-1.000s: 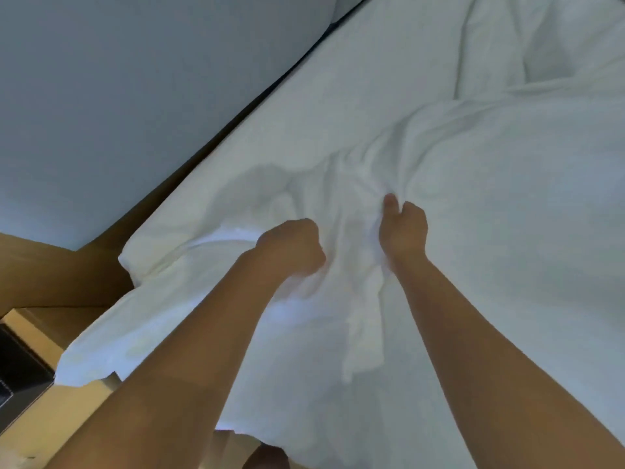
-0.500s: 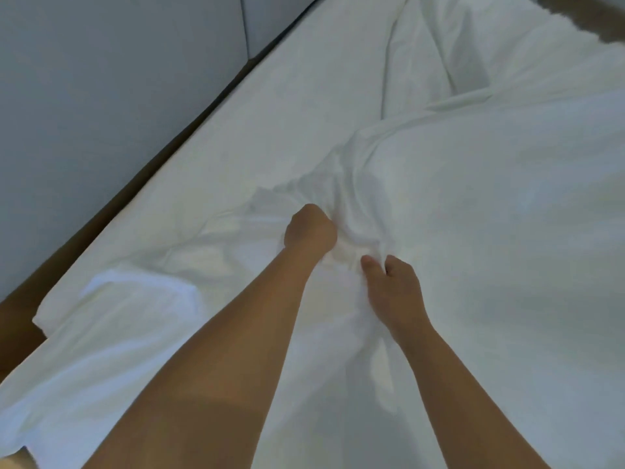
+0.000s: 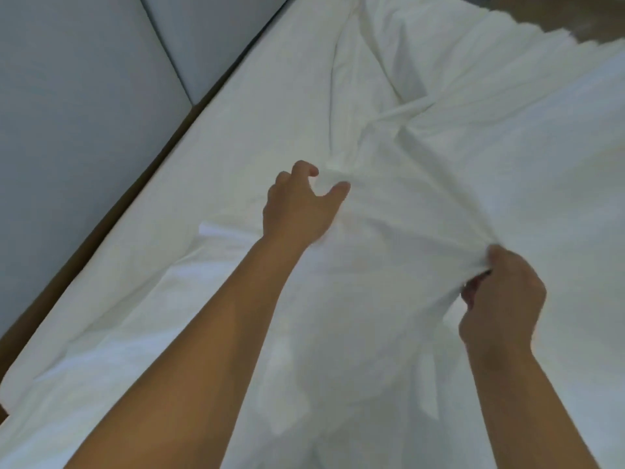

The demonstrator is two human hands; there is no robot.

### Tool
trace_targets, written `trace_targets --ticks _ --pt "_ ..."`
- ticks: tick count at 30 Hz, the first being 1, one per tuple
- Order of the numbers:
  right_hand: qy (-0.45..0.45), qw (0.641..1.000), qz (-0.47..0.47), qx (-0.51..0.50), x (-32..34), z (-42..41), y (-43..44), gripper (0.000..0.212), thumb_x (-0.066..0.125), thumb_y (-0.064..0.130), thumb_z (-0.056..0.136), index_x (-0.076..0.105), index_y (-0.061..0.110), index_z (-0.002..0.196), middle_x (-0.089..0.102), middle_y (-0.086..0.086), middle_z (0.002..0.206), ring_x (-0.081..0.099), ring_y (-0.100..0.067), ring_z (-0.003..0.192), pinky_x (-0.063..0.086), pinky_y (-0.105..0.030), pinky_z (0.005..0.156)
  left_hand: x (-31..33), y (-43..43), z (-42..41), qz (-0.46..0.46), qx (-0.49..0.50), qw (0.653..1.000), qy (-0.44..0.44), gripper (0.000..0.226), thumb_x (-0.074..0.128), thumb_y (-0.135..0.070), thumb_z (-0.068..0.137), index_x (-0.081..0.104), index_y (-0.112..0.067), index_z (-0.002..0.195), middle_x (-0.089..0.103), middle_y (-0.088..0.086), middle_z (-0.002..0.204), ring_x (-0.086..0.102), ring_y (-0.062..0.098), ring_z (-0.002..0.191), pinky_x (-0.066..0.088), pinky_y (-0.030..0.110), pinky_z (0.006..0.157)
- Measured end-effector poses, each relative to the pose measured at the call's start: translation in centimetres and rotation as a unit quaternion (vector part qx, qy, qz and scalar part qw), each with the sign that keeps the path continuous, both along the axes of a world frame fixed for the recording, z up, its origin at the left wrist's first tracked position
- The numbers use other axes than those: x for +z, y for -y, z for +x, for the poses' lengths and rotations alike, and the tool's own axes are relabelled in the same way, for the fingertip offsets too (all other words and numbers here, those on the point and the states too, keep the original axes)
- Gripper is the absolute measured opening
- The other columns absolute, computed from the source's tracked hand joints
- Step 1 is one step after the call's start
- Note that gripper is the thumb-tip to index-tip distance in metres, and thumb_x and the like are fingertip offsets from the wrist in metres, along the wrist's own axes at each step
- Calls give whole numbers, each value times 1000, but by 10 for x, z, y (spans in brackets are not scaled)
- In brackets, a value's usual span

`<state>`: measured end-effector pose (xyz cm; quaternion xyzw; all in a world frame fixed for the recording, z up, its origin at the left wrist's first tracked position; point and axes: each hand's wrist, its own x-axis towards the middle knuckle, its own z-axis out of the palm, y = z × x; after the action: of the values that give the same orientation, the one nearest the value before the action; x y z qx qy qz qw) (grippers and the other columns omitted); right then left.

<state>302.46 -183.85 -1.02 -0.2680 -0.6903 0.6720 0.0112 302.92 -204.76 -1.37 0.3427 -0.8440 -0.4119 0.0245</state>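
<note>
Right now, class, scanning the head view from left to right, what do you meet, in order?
grey wall panels → brown strip → left hand → right hand, which grips the white sheet. The sheet spans behind both hands, so it has no single place.

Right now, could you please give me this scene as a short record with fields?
main thing: white sheet, wrinkled, spread over a bed
left hand: open, fingers spread beside a raised fold, no grip on it
right hand: grip closed, pinching a bunched fold of the sheet
creases: run from the far end toward both hands
surroundings: grey padded wall on the left
likely work: straightening the sheet
</note>
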Motion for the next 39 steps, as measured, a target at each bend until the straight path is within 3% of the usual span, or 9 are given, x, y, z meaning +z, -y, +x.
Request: trace_targets --ticks 5,11,15,20,23,28,32,35,39 --pt "98 989 84 77 -40 30 -15 23 52 8 84 43 10 64 31 -7 61 30 -20 61 25 -34 55 -43 -50 -34 -72 -223 952 198 53 49 -55 89 49 -17 126 50 8 128 47 30 118 36 39 95" --pt "98 979 125 129 -38 -39 11 60 63 48 78 46 13 124 50 -3 121 51 -21 108 45 -38 94 -40 -66 -24 -270 -201 941 -25 38 35 -33 101 62 -10 89 54 4 86 55 26 83 34 32 65" --pt "89 966 97 223 -28 -73 43 13 47 13 90 50 9 78 49 -6 79 48 -21 75 38 -29 64 -11 -81 -31 -290 -292 907 -91 26 41 -22 99 63 -15 87 57 4 86 57 24 80 34 32 60" --pt "-90 994 19 -64 -1 -80 -4 26 46 15 91 49 19 65 52 5 67 49 -8 59 42 -22 57 -6 -80 -71 -62 -148 985 63 61 35 -60 92 51 -10 124 53 9 121 51 29 110 43 38 88" --pt "-81 989 112 -46 -3 -49 -13 24 46 16 94 49 20 71 50 7 70 49 -9 64 43 -20 61 -8 -92 -100 168 -63 976 126 86 41 -80 75 59 -5 114 64 4 105 62 26 96 44 31 71" --pt "11 997 58 59 -7 -31 -8 30 52 22 92 44 11 66 40 -8 64 40 -16 62 36 -31 58 -8 -112 -128 158 -100 977 102 23 53 -9 87 47 -9 64 54 8 68 56 27 75 43 31 62" --pt "86 987 -128 44 -3 -55 -30 49 50 56 88 58 18 119 65 -2 108 60 -17 101 50 -37 85 32 -142 -142 194 -213 955 -74 23 49 -11 91 50 -13 68 55 -1 64 55 16 59 46 27 59" --pt "49 934 -339 100 12 -87 -30 51 43 55 92 61 13 116 67 -5 106 62 -20 104 47 -37 96 44 -156 -139 242 -326 914 12 21 49 -11 95 57 -9 75 56 2 58 55 10 45 42 17 46" --pt "73 995 -48 42 7 -113 -26 28 48 33 97 68 14 90 69 1 79 66 -7 72 53 -23 68 36 -151 -138 252 -303 915 84 18 46 -6 93 61 -5 85 61 7 68 59 16 56 47 20 50"
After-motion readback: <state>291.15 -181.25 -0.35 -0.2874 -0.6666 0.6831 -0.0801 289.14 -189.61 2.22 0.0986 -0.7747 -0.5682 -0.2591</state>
